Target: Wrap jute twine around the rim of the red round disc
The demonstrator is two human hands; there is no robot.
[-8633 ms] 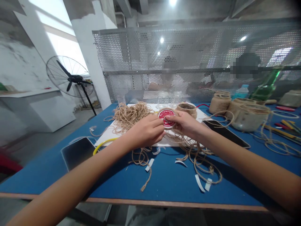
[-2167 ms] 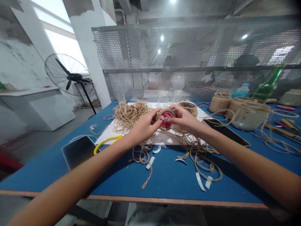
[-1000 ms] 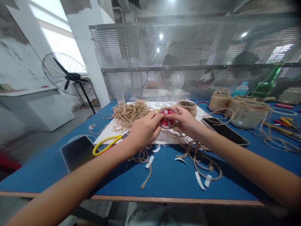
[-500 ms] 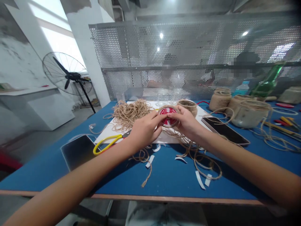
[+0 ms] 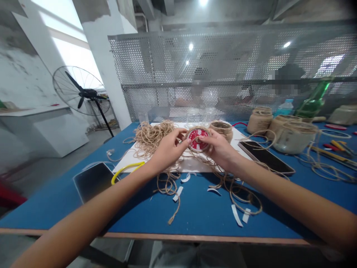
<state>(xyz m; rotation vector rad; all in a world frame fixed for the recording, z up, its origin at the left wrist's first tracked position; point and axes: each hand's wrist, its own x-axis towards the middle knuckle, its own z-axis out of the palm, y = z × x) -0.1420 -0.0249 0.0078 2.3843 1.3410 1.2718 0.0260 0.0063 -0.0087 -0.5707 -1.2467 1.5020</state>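
Above the white sheet point(image 5: 182, 165), a red round lid point(image 5: 195, 134) with printed marks faces me, and twine runs around its rim. My right hand point(image 5: 223, 149) grips it from the right, thumb across its face. On the opposite edge, my left hand point(image 5: 170, 149) pinches it, thumb tip at the red face and the other fingers curled behind. A tangled heap of twine point(image 5: 153, 137) lies just beyond my left hand. Behind my right hand stands a twine-wrapped jar point(image 5: 227, 132). Scissors with a yellow handle point(image 5: 125, 170) are partly hidden under my left forearm.
Clear glass jars point(image 5: 193, 117) stand near the perforated metal screen point(image 5: 167, 67). A phone point(image 5: 267, 158), wrapped jars point(image 5: 260, 121) and a green bottle point(image 5: 314, 100) are on the right. A dark tablet-like device point(image 5: 95, 180) lies left. Paper scraps point(image 5: 236, 215) and loose twine point(image 5: 174, 214) litter the front.
My left hand has loosened and shifted slightly left toward the lid's edge, uncovering more of the red face. The scissors are now more covered by my forearm. My view has tilted up a little.
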